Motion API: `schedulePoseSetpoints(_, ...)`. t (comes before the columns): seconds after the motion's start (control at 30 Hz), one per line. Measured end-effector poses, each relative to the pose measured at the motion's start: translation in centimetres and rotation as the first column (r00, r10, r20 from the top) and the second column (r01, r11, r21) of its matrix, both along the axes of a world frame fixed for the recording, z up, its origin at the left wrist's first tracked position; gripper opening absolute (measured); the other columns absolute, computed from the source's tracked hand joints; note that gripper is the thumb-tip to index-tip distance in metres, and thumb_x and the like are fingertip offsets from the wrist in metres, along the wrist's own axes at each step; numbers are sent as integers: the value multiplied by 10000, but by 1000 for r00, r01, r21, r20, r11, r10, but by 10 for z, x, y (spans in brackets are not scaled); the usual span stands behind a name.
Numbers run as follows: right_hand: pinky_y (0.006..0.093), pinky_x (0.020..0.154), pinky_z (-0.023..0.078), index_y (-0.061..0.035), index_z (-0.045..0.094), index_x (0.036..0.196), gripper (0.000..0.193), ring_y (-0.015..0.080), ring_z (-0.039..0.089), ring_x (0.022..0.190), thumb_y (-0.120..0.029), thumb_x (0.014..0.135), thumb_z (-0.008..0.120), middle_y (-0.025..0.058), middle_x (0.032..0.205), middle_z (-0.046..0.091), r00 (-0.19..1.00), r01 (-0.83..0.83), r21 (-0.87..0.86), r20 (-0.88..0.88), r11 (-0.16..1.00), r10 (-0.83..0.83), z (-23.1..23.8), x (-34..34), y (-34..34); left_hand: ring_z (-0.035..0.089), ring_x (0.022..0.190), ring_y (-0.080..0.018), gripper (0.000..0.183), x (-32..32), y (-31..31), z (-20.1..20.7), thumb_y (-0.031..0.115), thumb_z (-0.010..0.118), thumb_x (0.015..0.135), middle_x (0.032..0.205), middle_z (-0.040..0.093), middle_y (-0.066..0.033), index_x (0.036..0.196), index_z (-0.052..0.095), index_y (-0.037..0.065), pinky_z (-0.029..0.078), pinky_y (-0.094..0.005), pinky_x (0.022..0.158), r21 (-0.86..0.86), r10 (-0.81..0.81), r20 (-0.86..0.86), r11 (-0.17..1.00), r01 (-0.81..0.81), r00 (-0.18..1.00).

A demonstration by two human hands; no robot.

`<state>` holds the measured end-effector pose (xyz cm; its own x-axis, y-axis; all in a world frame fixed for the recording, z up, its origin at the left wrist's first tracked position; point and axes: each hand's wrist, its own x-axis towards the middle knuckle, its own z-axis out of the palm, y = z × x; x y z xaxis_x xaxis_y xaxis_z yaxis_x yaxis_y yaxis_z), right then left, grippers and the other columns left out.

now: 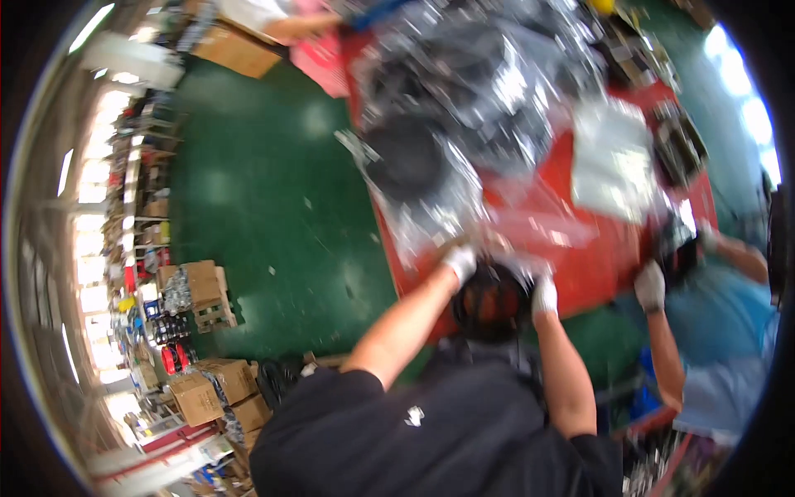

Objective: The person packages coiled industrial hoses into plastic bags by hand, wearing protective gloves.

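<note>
A black, round, ring-like part stands at the near edge of the red table, right in front of my body. Clear plastic film lies along its far rim. My left hand, in a white glove, is closed at the upper left of the part, where the film bunches. On the right side, my right hand, gloved too, has its fingers closed at the film's edge beside the part. Motion blur softens both grips, and the fingertips are partly hidden.
Bagged black round parts crowd the far half of the red table. A stack of clear bags lies to the right. A co-worker's gloved hand handles a black item nearby. Cartons stand at left on the green floor.
</note>
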<state>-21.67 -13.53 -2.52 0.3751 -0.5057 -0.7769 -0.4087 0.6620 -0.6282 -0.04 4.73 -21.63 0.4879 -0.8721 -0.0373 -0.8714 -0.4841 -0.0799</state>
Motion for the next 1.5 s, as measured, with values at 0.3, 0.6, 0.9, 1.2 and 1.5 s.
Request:
schedulePoseSetpoints(0.3,497,953,502,139,688,1241,870,447,701,1077,-649,1098,347,334,1140,732,905,44,-138,-414,989,-98,9,7,-7,581,1403,-394,812,33,-36,127,634,356,1093,1390,656,-327,1375,640,-73,458,-437,1093,468,561,-826,743,-478,62)
schedulePoseSetpoints(0.6,520,922,493,129,707,1201,852,512,676,1098,-636,1096,345,358,1114,725,877,28,-79,-476,996,-63,-8,-4,-1,650,1119,-355,673,24,-29,123,540,428,1095,1162,702,-264,1234,701,-59,518,-453,929,532,577,-800,554,-641,-165)
schedulePoseSetpoints(0.9,377,844,546,39,750,1138,351,241,740,903,-276,1078,608,210,977,794,944,146,-576,-162,804,-288,-4,-21,30,721,1113,-404,439,4,-30,147,310,538,1073,1094,762,-292,1130,740,-76,514,-449,913,299,443,-882,793,-531,164)
schedulePoseSetpoints(1.2,497,861,566,-65,761,1107,411,458,722,987,-429,1013,594,248,1012,755,909,-109,-613,-379,782,-170,28,12,13,681,979,-175,488,-30,-23,197,400,574,1115,1079,802,-145,1206,754,-45,515,-368,920,-18,163,-981,467,-884,105)
schedulePoseSetpoints(1.5,541,862,553,-49,748,1034,436,475,713,979,-435,1022,546,266,1002,751,828,-321,-549,-559,772,-53,29,15,3,699,1114,-504,826,0,-63,229,720,417,1035,1019,735,-330,983,807,-6,547,-550,955,211,562,-697,754,-622,445)
